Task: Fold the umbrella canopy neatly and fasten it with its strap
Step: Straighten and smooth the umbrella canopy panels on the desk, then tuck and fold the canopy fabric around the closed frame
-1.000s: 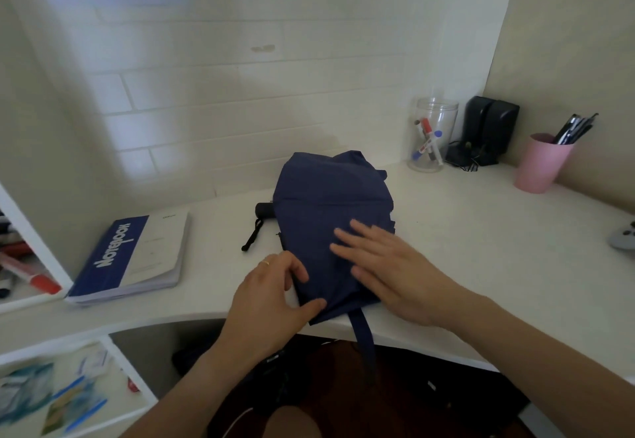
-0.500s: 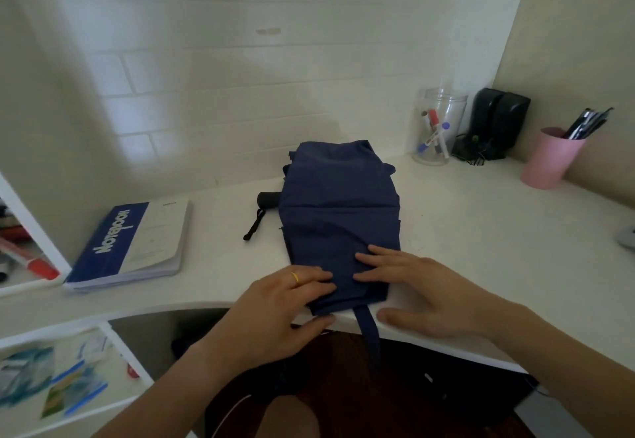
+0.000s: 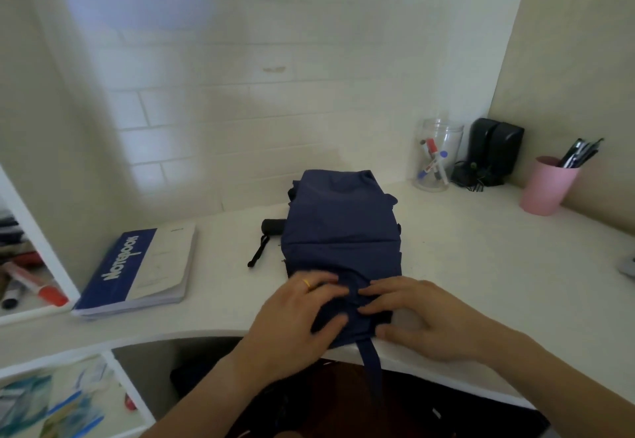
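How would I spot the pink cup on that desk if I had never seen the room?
Start at the white desk and follow it to the far right corner, where the beige wall meets it. Past the clear jar of markers and the black speakers stands the pink cup, upright with dark pens sticking out. It is the only pink thing on the desk.

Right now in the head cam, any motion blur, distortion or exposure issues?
Head view: left hand and right hand smeared by motion at the fingers on the navy umbrella canopy; wide-angle lens bows the desk edge and walls; light dim and flat, upper wall washed out, canopy folds readable.
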Tool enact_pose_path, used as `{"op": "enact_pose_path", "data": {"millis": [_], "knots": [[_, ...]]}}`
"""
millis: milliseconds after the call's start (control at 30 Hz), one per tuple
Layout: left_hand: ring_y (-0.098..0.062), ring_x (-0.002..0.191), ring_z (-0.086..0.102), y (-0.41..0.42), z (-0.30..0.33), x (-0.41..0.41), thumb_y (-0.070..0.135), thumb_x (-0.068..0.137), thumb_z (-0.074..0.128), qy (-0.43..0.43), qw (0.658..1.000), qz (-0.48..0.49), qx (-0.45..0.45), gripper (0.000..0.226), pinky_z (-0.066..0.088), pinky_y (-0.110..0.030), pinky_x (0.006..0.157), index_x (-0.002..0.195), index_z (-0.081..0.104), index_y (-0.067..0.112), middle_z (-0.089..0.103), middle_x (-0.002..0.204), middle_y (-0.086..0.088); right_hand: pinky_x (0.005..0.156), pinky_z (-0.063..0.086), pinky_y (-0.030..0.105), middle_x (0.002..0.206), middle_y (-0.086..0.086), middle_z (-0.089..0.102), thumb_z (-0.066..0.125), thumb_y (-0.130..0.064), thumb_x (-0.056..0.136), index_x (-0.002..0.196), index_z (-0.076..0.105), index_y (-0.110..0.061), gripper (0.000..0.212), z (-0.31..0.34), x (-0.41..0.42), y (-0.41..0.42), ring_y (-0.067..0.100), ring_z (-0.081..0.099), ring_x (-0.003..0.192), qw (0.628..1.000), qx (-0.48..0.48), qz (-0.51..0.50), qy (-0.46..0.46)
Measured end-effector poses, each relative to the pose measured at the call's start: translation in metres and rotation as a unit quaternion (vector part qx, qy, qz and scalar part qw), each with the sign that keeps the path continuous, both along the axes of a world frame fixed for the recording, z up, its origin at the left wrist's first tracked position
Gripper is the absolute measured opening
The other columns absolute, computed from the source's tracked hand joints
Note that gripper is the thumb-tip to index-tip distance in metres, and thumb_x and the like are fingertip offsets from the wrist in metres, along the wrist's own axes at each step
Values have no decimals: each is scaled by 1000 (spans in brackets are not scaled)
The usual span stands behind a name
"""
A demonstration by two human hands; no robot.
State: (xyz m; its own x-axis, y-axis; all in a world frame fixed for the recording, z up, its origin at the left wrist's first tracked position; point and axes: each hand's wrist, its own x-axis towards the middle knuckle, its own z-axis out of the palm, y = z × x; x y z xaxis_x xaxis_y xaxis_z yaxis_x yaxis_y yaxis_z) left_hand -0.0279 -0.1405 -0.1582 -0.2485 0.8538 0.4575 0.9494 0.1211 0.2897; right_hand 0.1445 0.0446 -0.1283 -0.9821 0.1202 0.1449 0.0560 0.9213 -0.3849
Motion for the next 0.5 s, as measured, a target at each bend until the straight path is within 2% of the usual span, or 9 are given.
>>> {"op": "enact_pose_path", "data": {"millis": [67,133,167,233,267,300,400,433,500], "knots": [[-1,124,51,1,-9,1,53,96,50,28,999,-3,-16,39,45,-26,106,129,65,38,60,134,18,105,47,28,126,-14,68,73,-31,88,115,76,-31,27,19,-14,9,0,59,117,994,-12,-39,102],[0,123,52,1,-11,0,54,97,48,26,1000,2,-11,39,45,-24,104,129,65,39,60,133,20,107,45,32,129,-7,67,77,-29,84,121,71,-27,38,44,-39,25,11,58,121,974,42,-108,196],[0,124,51,1,-11,0,54,98,47,27,1000,3,-11,39,44,-23,104,130,64,40,60,134,20,112,40,34,139,-4,60,78,-34,82,132,63,-26,52,58,-53,34,18,52,129,970,65,-136,193],[-1,124,52,1,-12,-2,55,98,47,33,999,2,-8,39,46,-23,102,129,64,40,60,134,20,118,29,38,157,-1,42,80,-48,76,149,43,-26,85,86,-85,49,25,34,145,980,78,-153,100],[-1,123,53,2,-12,-2,54,97,48,34,999,1,-3,38,48,-25,100,129,64,40,61,134,19,121,28,41,160,0,37,81,-53,72,152,37,-26,95,97,-101,56,27,30,147,986,83,-138,50],[-2,123,54,2,-12,-2,54,97,50,32,999,0,2,37,49,-24,99,127,65,40,61,133,19,120,30,44,158,0,40,83,-56,68,151,38,-26,99,107,-115,60,28,33,145,989,91,-117,3],[-1,122,55,2,-11,-3,56,95,52,24,1000,-1,7,37,47,-21,97,125,66,41,62,131,20,107,45,43,138,-2,55,85,-60,64,138,56,-26,86,117,-139,57,24,49,127,976,158,-77,-128],[-1,122,55,2,-11,-5,56,95,51,27,1000,-4,5,37,48,-21,97,125,66,41,62,131,20,103,47,42,132,-2,56,83,-61,65,131,61,-26,78,112,-140,53,22,48,123,969,195,-74,-136],[-4,120,56,3,-13,-6,55,95,51,29,999,-6,15,37,51,-24,96,125,67,39,63,130,17,95,48,37,124,-3,54,81,-55,69,116,70,-26,55,96,-135,45,20,47,115,961,254,-65,-84]]}}
